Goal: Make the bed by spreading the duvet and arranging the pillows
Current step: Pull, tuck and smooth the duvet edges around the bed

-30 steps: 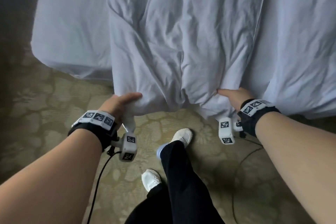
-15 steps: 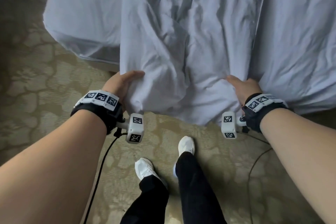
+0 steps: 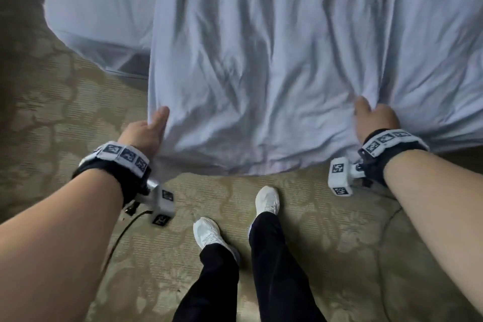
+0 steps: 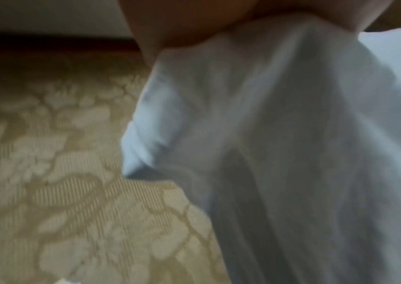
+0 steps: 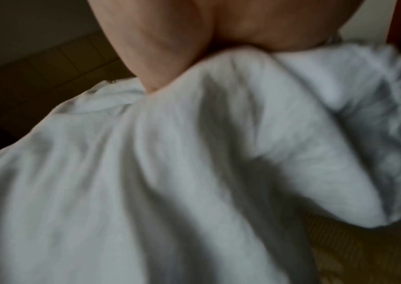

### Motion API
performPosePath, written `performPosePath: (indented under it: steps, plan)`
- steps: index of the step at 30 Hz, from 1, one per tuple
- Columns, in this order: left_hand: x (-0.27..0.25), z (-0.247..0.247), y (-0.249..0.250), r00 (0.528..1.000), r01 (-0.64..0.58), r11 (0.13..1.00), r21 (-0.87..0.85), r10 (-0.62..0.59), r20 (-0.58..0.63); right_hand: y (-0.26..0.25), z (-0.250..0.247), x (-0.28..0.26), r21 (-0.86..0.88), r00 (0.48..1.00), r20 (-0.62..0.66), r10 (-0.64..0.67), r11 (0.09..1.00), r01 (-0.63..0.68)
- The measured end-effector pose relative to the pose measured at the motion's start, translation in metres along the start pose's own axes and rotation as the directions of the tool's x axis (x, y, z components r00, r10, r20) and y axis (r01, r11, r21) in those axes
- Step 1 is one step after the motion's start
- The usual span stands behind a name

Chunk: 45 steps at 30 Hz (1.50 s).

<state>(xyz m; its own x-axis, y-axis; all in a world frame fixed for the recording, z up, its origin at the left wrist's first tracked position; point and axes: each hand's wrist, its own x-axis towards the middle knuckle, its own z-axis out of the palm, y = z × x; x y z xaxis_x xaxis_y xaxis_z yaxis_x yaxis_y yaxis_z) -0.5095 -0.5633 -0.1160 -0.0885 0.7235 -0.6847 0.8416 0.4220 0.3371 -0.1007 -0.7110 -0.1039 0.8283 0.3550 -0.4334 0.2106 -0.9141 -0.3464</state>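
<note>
A white wrinkled duvet [image 3: 261, 60] lies over the bed and hangs off its near edge toward the floor. My left hand [image 3: 146, 131] grips the duvet's lower left corner, thumb on top; the corner's fabric [image 4: 267, 134] hangs below the palm [image 4: 182, 23] in the left wrist view. My right hand [image 3: 373, 117] grips a bunch of the duvet's near edge farther right, and the cloth [image 5: 194, 153] bunches under the hand [image 5: 170, 38] in the right wrist view. The stretch of duvet between the hands is pulled fairly flat. No pillows are in view.
The bed's sheeted corner [image 3: 91, 21] shows at upper left, bare of duvet. Patterned beige carpet [image 3: 52, 112] lies all round. My legs in dark trousers and white shoes [image 3: 266, 201] stand just before the bed. Cables [image 3: 117, 238] trail from the wrist cameras across the floor.
Both hands have moved apart while holding the duvet edge, the right one farther right. The bunched folds between them have flattened and the duvet is spread wider.
</note>
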Motion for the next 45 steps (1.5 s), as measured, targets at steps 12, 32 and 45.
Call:
performPosePath:
  steps: [12,32,45]
  plan:
    - [-0.012,0.015,-0.046,0.993,0.044,0.79,-0.612,0.035,0.116,0.033,0.028,0.004,-0.149,0.991,0.122,0.056,0.988,-0.037]
    - [-0.11,0.011,0.023,0.96,-0.264,0.954,-0.142,0.274,0.05,-0.002,0.011,-0.115,-0.255,0.795,0.606,-0.014,0.944,0.211]
    - [-0.27,-0.084,0.194,0.691,-0.722,0.608,0.329,0.653,0.309,-0.192,-0.17,-0.223,0.089,0.772,0.473,-0.424,0.895,0.437]
